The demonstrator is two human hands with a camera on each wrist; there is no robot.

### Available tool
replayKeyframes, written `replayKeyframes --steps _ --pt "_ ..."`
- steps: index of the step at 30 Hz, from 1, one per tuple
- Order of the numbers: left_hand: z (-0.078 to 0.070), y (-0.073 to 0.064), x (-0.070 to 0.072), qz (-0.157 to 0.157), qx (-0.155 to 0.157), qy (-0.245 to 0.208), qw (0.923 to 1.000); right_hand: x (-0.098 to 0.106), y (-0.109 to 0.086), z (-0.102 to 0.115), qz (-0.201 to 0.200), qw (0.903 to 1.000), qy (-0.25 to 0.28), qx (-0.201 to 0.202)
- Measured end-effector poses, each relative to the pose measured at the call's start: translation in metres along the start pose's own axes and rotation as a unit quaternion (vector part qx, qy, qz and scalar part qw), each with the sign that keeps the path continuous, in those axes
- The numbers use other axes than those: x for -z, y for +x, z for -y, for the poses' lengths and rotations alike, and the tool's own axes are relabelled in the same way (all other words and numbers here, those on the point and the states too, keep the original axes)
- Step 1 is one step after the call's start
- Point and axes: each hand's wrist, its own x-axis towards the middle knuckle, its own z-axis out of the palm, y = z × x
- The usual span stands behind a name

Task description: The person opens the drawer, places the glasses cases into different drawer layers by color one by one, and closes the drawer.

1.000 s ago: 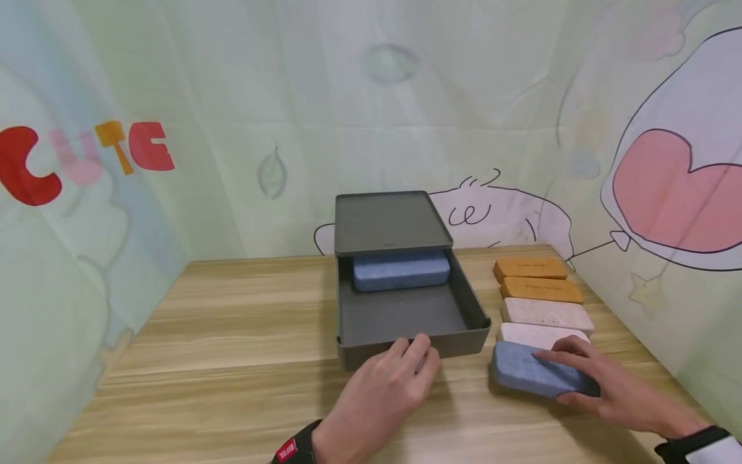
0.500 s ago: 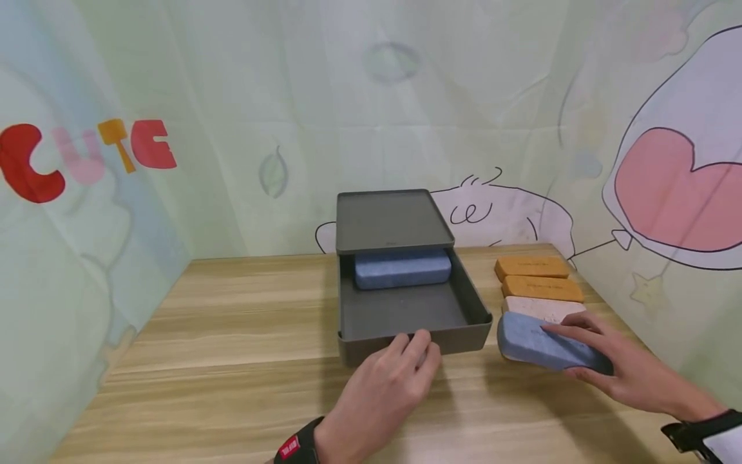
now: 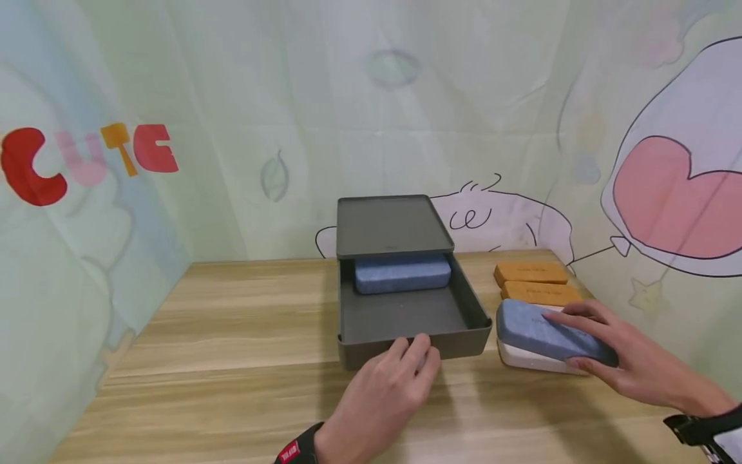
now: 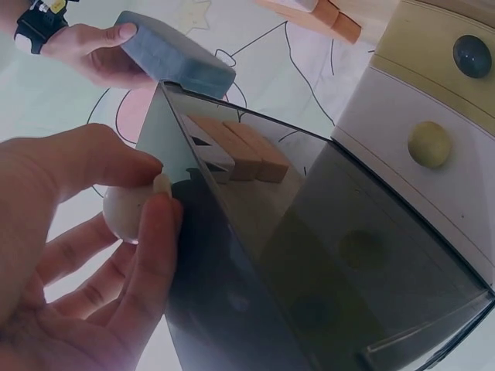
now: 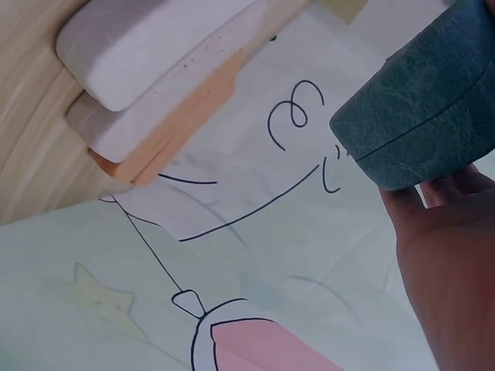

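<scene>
Gripping the blue case (image 3: 551, 330), long axis nearly crosswise, the right hand (image 3: 646, 361) is right of the grey drawer (image 3: 464, 343); the left hand (image 3: 382, 393) pinches its knob (image 4: 122, 212).

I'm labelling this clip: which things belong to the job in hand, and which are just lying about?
In the job:
Right hand, holding a blue oblong leather-look case
Left hand, pinching the round cream knob of the dark-grey rectangular drawer

Untouched, though some may belong too:
Second blue oblong case, in the drawer
Two orange oblong cases
Two pale oblong cases
White drawer and yellow drawer
</scene>
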Motion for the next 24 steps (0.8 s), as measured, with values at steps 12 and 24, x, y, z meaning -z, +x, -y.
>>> replayKeyframes --steps 12,24 --pt "-0.001 -0.001 -0.001 -0.006 0.000 0.003 1.0000 0.016 0.014 0.002 -0.026 0.9995 0.013 0.013" --pt "-0.001 -0.002 -0.001 -0.015 -0.001 0.005 0.9999 0.033 0.040 0.010 -0.029 0.9984 0.005 0.048"
